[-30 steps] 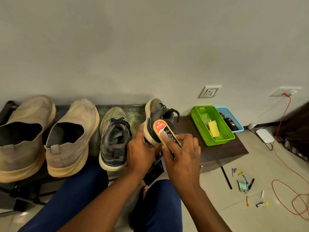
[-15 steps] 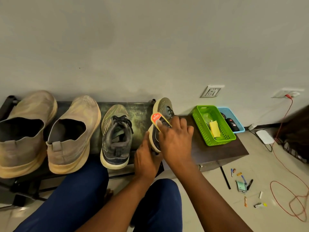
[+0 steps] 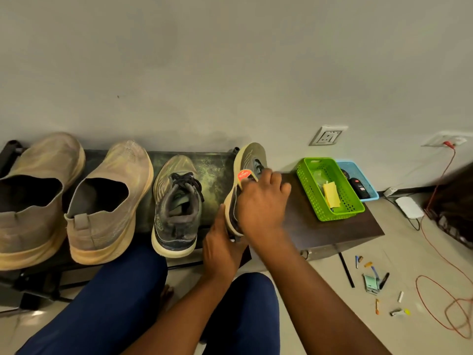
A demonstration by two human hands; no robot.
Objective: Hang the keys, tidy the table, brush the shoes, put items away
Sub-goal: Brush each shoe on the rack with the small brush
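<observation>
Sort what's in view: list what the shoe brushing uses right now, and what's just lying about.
In use: tilted sneaker, shoe brush, left hand, right hand.

Lying about: other sneaker, tan shoes, green basket, blue basket, floor bits.

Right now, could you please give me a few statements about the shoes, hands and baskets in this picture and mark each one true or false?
1. The right hand holds a shoe brush against the tilted sneaker. True.
2. The left hand rests on the tan slip-on shoes. False: it steadies the tilted sneaker at its heel end.
3. The green basket sits on the dark table, beside a blue basket. True.
4. The other grey sneaker lies on its side. False: it stands upright on its sole.
5. The small items are gathered inside the green basket. False: they lie scattered on the floor.
</observation>
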